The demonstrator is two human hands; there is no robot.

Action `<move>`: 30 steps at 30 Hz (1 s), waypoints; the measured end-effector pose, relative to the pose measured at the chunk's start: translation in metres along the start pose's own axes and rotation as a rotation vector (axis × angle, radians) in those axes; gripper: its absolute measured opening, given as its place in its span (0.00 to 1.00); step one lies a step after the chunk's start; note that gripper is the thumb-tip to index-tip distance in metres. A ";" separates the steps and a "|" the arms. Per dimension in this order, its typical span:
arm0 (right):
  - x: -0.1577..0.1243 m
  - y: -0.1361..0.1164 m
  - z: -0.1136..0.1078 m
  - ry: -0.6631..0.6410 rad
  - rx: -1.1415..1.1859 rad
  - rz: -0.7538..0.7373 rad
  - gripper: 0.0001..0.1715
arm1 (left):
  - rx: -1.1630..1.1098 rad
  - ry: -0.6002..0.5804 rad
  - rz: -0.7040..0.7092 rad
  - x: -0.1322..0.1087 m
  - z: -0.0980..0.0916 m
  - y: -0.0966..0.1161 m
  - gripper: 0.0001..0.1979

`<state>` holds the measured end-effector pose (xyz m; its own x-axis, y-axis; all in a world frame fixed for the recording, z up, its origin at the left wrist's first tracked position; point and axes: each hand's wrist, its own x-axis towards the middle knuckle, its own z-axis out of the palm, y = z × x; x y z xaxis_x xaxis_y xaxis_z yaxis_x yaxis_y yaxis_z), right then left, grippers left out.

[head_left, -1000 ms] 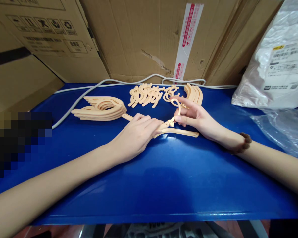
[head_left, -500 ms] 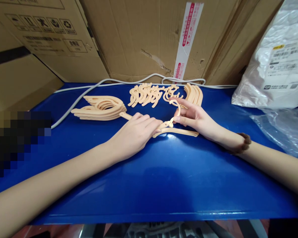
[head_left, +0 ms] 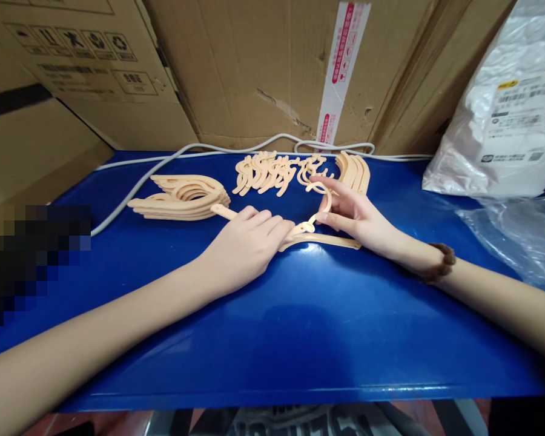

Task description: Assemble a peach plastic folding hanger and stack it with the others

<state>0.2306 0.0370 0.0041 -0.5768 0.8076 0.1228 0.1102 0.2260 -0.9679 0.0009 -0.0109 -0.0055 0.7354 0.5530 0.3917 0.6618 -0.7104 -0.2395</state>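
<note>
My left hand [head_left: 254, 245] is closed over a cream plastic hanger arm [head_left: 223, 211], whose ends stick out on both sides of the fingers. With thumb and fingers my right hand [head_left: 347, 209] pinches a curved cream hanger hook [head_left: 328, 197]. The hook's foot meets the inner end of the arm; whether the two are joined I cannot tell. Another hanger arm [head_left: 324, 241] lies on the blue table [head_left: 300, 339] just below the hands. Behind them are a pile of loose hooks [head_left: 263, 172] and a stack of curved arms [head_left: 354, 172].
A stack of cream hanger pieces [head_left: 181, 206] lies to the left. Along the back runs a grey cable [head_left: 163, 162], before cardboard boxes [head_left: 254, 72]. At the right stand a white plastic parcel bag [head_left: 476, 133] and a clear plastic sheet [head_left: 513, 236].
The hook in my right hand has turned slightly and lies closer against the arm's end. My left hand, with the arm, has shifted a little to the left.
</note>
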 end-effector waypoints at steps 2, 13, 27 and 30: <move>0.000 0.000 0.000 -0.007 -0.018 -0.013 0.35 | 0.000 -0.006 -0.003 0.001 -0.001 0.001 0.14; -0.002 -0.002 0.002 0.001 -0.110 -0.033 0.34 | -0.032 -0.074 0.008 -0.001 0.002 0.000 0.18; 0.000 -0.002 0.004 -0.008 -0.125 0.013 0.34 | -0.081 -0.079 -0.032 0.002 -0.001 0.001 0.16; 0.000 0.000 0.004 -0.034 -0.118 -0.009 0.33 | -0.095 -0.088 -0.041 0.003 -0.002 0.003 0.17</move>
<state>0.2274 0.0354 0.0029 -0.6052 0.7867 0.1220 0.1979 0.2971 -0.9341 0.0042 -0.0122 -0.0032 0.7205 0.6159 0.3187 0.6781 -0.7219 -0.1378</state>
